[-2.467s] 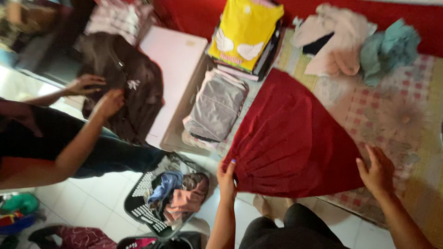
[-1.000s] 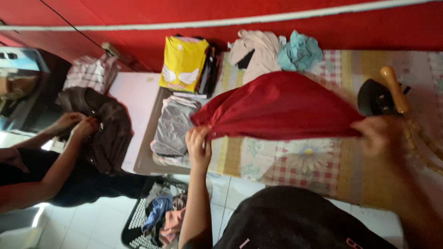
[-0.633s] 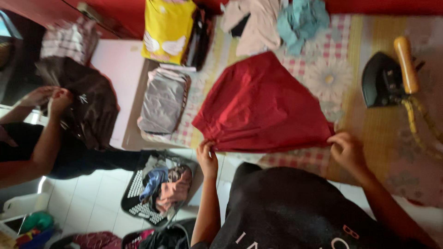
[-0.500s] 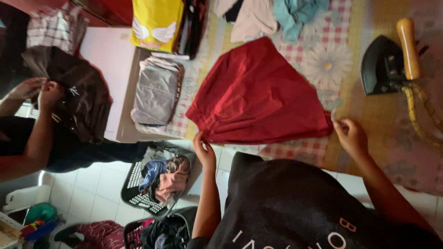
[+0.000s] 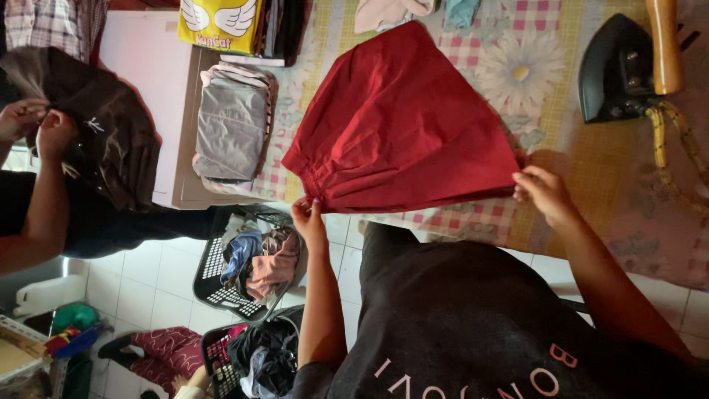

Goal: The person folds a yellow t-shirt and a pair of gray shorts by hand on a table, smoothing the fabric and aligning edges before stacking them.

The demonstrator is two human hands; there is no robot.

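We hold dark red skirt [image 5: 402,122] – spread flat on checked cloth [image 5: 546,44], frame centre. Left hand [image 5: 309,218] pinches lower-left corner, right hand [image 5: 543,192] pinches lower-right edge. Light, limp fabric, likely creases – grip at corners.

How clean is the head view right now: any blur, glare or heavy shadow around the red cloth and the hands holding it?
Head view: the red pleated cloth is sharp and evenly lit, no glare; the left hand and right hand at its near edge show slight softness only; a soft shadow falls on the checked floral table cover beside the black iron; the picture is tilted.
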